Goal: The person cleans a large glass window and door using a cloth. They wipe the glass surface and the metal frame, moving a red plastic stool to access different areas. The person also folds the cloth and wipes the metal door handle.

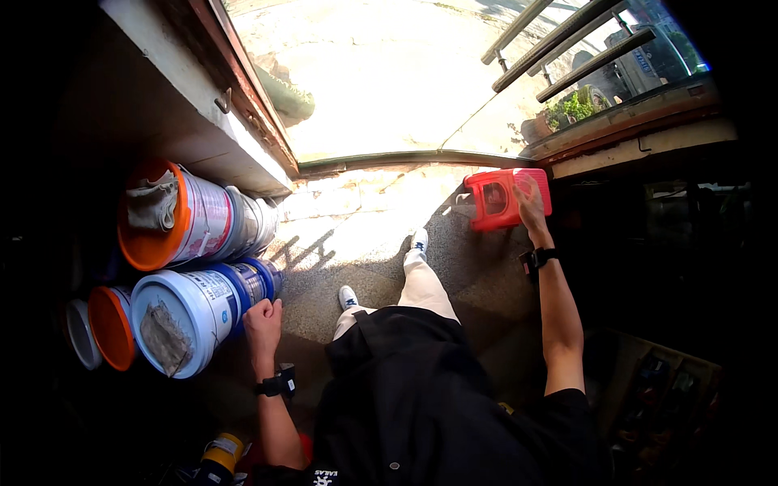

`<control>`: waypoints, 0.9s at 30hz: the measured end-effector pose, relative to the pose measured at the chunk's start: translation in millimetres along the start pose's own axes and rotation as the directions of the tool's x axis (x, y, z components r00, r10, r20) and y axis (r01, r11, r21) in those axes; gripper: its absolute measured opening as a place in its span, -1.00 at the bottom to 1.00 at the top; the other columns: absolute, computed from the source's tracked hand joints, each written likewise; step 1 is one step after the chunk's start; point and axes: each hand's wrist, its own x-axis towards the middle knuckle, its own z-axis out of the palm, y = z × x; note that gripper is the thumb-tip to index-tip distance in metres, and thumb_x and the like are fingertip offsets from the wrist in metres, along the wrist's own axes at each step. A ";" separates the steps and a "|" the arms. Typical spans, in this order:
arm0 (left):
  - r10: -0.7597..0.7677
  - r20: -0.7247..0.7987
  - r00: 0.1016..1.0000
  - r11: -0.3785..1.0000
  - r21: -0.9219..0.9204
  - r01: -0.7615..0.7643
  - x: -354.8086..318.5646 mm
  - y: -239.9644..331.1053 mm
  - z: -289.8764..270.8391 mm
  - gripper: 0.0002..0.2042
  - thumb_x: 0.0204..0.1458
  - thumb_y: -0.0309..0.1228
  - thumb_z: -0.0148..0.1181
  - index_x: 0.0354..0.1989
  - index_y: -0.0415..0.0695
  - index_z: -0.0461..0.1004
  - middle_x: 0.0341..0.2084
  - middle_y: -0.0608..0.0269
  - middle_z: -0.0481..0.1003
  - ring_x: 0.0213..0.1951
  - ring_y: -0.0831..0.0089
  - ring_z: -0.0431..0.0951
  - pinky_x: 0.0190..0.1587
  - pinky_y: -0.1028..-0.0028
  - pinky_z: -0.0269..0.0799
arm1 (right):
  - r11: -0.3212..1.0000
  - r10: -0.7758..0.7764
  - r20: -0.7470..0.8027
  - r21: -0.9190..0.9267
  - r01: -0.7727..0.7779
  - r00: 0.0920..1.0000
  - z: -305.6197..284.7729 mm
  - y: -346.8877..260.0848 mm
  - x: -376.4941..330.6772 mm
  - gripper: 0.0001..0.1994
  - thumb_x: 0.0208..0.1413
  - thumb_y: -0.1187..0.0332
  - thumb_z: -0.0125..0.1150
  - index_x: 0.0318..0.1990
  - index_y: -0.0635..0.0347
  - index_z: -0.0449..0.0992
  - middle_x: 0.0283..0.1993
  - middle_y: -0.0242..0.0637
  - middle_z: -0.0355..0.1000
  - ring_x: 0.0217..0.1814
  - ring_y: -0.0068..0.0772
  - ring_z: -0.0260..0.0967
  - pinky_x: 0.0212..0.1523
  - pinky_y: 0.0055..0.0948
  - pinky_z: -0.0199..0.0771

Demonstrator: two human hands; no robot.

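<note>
To the right of the doorway, my right hand point(531, 209) grips the edge of a red plastic stool point(489, 219), with its fingers over the red surface. The stool has a cut-out opening in its side. On the left, my left hand point(262, 326) is curled into a loose fist, and nothing shows in it. It hangs close to a light-blue bucket point(207, 304) with a grey cloth point(165, 336) on its lid. A dark band circles each wrist.
More stacked buckets stand at left, including an orange-lidded one point(151, 251) with a pale cloth point(152, 202) on it. Ahead, a raised door sill point(405, 157) separates the floor from bright ground outside. Dark rails point(559, 40) and a potted plant point(575, 107) are beyond the right side.
</note>
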 end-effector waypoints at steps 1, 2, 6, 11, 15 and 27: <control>0.026 0.069 0.997 0.999 0.034 -0.028 13.5 24.8 24.2 -0.57 0.10 -0.44 0.31 -0.62 -0.29 0.13 -0.72 0.06 0.08 -0.62 0.30 0.07 -0.53 0.25 0.09 | 0.992 -0.051 -0.046 -0.114 0.046 0.998 -9.7 -26.4 42.4 -0.26 0.28 0.17 0.27 0.48 0.27 0.06 0.45 0.08 0.19 0.41 -0.02 0.28 0.33 -0.16 0.34; 0.074 0.180 0.981 0.996 0.043 -0.083 27.3 49.0 40.2 -0.75 0.08 -0.45 0.31 -0.47 -0.29 0.35 -0.64 0.04 0.35 -0.62 0.29 0.34 -0.48 0.29 0.29 | 0.985 -0.116 -0.109 -0.137 0.101 0.987 -15.7 -50.6 81.0 -0.21 0.25 0.16 0.31 0.49 0.28 0.03 0.47 0.09 0.15 0.44 0.01 0.23 0.36 -0.13 0.32; 0.167 0.348 0.923 0.986 -0.053 -0.159 74.3 143.9 108.0 -0.70 0.11 -0.46 0.25 0.01 -0.20 0.45 -0.24 0.01 0.57 -0.37 0.18 0.62 -0.28 0.27 0.51 | 0.961 -0.232 -0.303 -0.218 0.170 0.924 -7.6 -136.7 205.7 -0.08 0.20 0.15 0.35 0.51 0.36 -0.13 0.50 0.14 0.06 0.53 0.14 0.06 0.50 -0.13 0.10; 0.162 0.360 0.919 0.986 -0.103 -0.133 127.3 283.6 184.7 -0.60 0.17 -0.46 0.19 0.19 -0.22 0.40 -0.06 -0.02 0.57 -0.20 0.20 0.65 -0.13 0.27 0.57 | 0.920 -0.336 -0.354 -0.321 0.225 0.873 58.7 -142.2 293.6 0.06 0.24 0.18 0.17 0.46 0.53 -0.59 0.55 0.47 -0.40 0.62 0.36 -0.34 0.57 0.08 -0.26; 0.346 0.170 0.923 0.929 -0.198 -0.312 188.4 415.8 232.5 -0.52 0.24 -0.41 0.18 0.32 -0.19 0.30 0.09 -0.05 0.50 0.10 0.14 0.54 0.05 0.23 0.54 | 0.974 -0.142 -0.362 -0.218 0.064 0.921 84.5 -142.6 306.0 0.14 0.19 0.19 0.16 0.40 0.53 -0.78 0.53 0.54 -0.54 0.61 0.51 -0.43 0.47 0.37 -0.43; 0.803 -0.310 0.508 0.420 -0.309 -0.853 355.1 670.7 354.1 -0.51 0.08 -0.30 0.39 -0.07 -0.14 0.12 -0.51 0.02 0.58 -0.48 -0.01 0.66 -0.47 0.17 0.57 | 0.818 -0.573 -0.217 -0.209 0.536 0.790 21.7 -95.3 288.3 -0.10 0.13 0.39 0.21 0.51 0.40 -0.24 0.45 0.25 0.03 0.42 0.27 0.12 0.33 0.05 0.19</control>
